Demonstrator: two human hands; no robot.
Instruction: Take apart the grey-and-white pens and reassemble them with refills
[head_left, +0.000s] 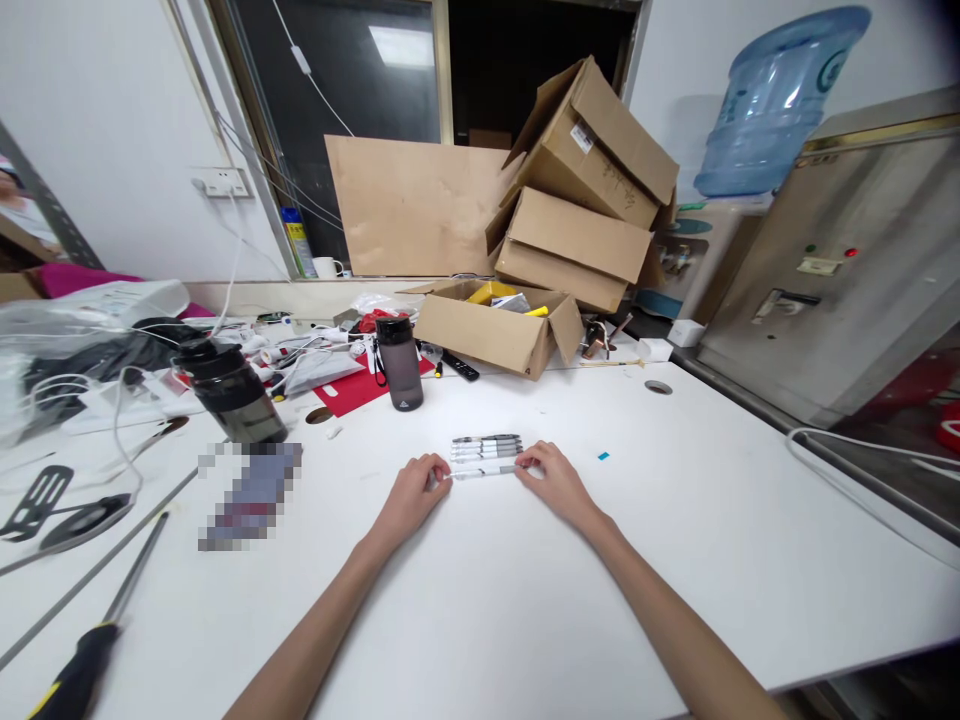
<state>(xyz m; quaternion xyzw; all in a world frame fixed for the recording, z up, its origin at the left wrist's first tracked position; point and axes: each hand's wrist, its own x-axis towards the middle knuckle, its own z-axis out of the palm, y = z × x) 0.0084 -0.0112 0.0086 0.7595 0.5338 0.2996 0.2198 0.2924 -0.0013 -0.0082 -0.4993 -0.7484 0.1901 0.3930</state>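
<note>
A clear pen (484,472) lies crosswise on the white table (465,600), nearest to me in a small group. My left hand (415,497) pinches its left end between thumb and fingers. At its right end, my right hand (551,478) closes its fingertips on the grey part. Just beyond, several more pens (486,449) lie side by side, parallel to the one I hold. The farthest pen (486,438) looks darker than the others.
Left of the hands stand a grey bottle (400,365) and a black-topped bottle (234,390). A screwdriver (112,610) lies front left. An open carton (487,330), a remote control (460,367) and cluttered cables are at the back. A blue scrap (604,456) lies to the right.
</note>
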